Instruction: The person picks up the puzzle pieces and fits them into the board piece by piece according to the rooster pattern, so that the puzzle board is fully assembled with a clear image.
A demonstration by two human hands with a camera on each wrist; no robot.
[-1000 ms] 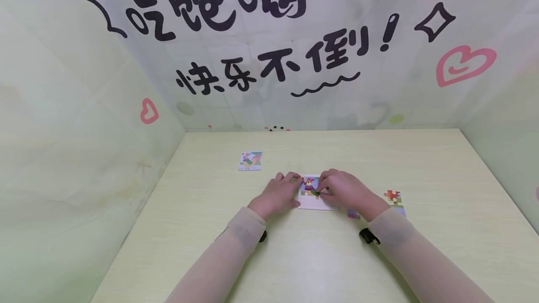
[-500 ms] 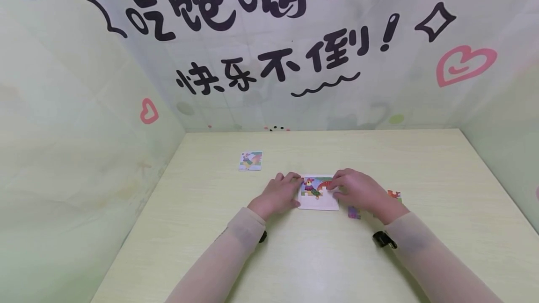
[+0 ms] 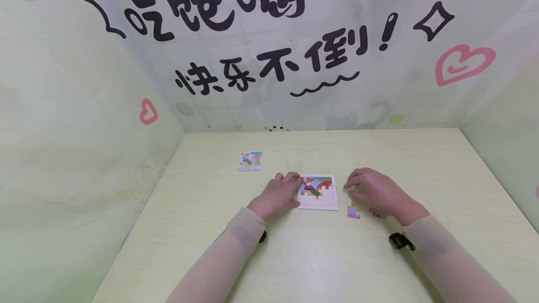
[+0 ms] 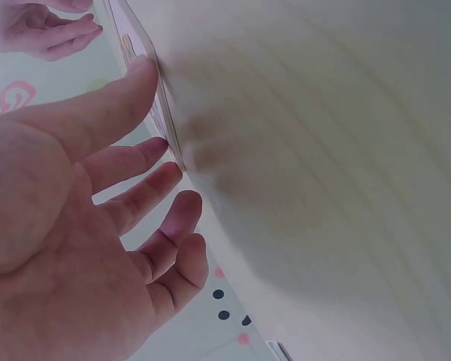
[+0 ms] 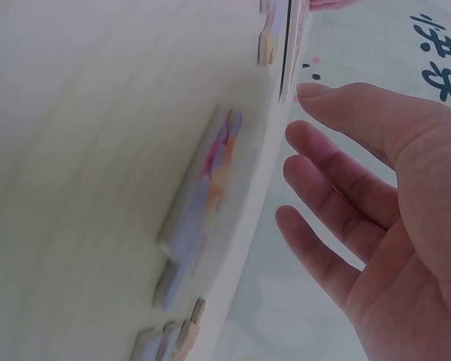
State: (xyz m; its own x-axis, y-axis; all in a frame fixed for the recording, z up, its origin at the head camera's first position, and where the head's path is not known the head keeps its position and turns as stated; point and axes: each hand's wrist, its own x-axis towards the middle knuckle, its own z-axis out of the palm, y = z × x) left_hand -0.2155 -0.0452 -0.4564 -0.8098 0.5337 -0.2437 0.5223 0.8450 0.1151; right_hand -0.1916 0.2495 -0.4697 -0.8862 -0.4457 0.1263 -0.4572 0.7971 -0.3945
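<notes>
A white square puzzle board (image 3: 317,204) lies on the table, its upper part filled with a rooster picture (image 3: 313,186) and its lower strip bare white. My left hand (image 3: 277,194) rests at its left edge. In the left wrist view, the thumb and two fingertips of that hand (image 4: 83,195) touch the board's edge, while the other two fingers bend loosely clear of it. Right of the board, my right hand (image 3: 376,193) hovers with nothing in its fingers. Below it lie loose puzzle pieces, a purple one (image 3: 353,212) and another (image 3: 379,214) partly covered by the hand.
A small square card (image 3: 250,161) with a similar rooster picture lies farther back on the left. Printed fabric walls (image 3: 269,106) enclose the table (image 3: 202,247) at the back and sides. In the right wrist view, several loose pieces (image 5: 203,195) lie on the tabletop.
My right hand has placed a green and red tail piece at the board's upper right, let it go and moved right toward the loose pieces. The left hand has stayed put.
</notes>
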